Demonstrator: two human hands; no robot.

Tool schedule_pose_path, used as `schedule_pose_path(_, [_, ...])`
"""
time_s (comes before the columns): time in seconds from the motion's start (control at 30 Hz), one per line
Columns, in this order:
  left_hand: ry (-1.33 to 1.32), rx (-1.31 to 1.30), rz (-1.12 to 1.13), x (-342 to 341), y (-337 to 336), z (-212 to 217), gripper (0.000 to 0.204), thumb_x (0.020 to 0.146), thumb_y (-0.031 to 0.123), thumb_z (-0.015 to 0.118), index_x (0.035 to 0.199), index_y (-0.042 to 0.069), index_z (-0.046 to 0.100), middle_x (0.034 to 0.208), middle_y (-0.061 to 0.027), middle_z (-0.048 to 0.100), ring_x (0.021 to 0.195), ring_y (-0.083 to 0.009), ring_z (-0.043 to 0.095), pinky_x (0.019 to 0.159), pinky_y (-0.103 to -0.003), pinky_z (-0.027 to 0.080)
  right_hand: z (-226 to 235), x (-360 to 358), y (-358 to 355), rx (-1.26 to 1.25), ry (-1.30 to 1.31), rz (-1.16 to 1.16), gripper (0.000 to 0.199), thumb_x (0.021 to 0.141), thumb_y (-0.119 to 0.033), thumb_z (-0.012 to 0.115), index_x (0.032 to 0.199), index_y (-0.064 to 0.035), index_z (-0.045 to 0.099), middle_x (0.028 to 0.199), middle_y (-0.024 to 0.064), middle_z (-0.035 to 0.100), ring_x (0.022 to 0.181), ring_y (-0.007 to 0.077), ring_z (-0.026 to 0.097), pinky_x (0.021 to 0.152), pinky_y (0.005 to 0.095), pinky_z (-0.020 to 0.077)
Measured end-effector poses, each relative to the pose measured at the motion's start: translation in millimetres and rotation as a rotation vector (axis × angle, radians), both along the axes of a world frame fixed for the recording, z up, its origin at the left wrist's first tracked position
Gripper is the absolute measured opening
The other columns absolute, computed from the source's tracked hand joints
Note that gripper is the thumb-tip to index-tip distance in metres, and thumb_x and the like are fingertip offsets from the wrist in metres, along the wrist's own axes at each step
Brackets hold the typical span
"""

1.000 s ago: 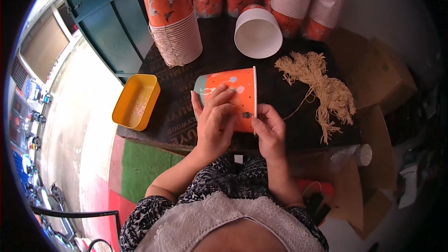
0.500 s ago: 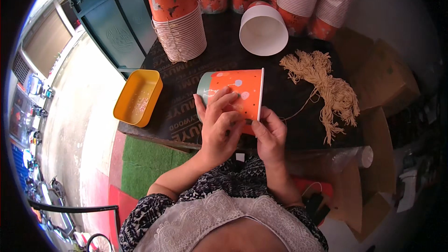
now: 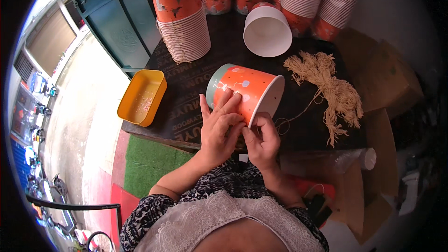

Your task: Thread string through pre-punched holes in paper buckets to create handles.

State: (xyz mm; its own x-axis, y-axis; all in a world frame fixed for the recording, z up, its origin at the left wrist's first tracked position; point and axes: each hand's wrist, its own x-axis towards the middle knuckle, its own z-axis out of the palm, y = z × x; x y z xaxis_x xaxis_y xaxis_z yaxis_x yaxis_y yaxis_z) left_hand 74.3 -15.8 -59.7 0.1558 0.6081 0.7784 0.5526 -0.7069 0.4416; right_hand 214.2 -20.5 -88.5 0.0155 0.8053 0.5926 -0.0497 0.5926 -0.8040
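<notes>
smooth paper bucket; rough fibrous twine

Tub left of bucket, strings right.

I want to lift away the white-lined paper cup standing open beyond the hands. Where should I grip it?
Pinch the rim of the open white paper cup from above: its mouth faces up, the near side stands free, and cup stacks crowd behind it.

One head-worn fisheye view looks steeply down from above the person's chest, close over a dark table at frame centre. Forearms enter from the lower edge; edges bend and darken toward the round rim.
</notes>
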Motion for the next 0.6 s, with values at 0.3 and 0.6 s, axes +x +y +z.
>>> schedule_pose_path(0.3, [0.034,0.041,-0.003,-8.4,0.2,-7.4,0.021,0.078,-0.003,0.067,0.094,0.005,0.056,0.133,-0.0217,0.058,0.131,-0.0381,0.051,0.115,-0.063,0.008,3.8,-3.3,-2.9,0.123,-0.213,-0.117,0.021,0.085,-0.001,0.067,0.102,-0.0004,0.055,0.096,0.0129,0.059,0.076,0.0247,0.060,0.062,0.0335,0.0483])
schedule_pose_path(0.6, [0.092,0.173,-0.005,-12.0,10.3,-7.5,0.024,0.078,-0.003,0.067,0.094,0.005,0.051,0.131,-0.0219,0.059,0.129,-0.0426,0.051,0.114,-0.064,0.016,3.2,-6.7,-2.4,0.178,-0.255,-0.160,0.022,0.083,0.001,0.068,0.101,-0.0003,0.056,0.094,0.0156,0.060,0.079,0.0321,0.062,0.065,0.0383,0.0499])
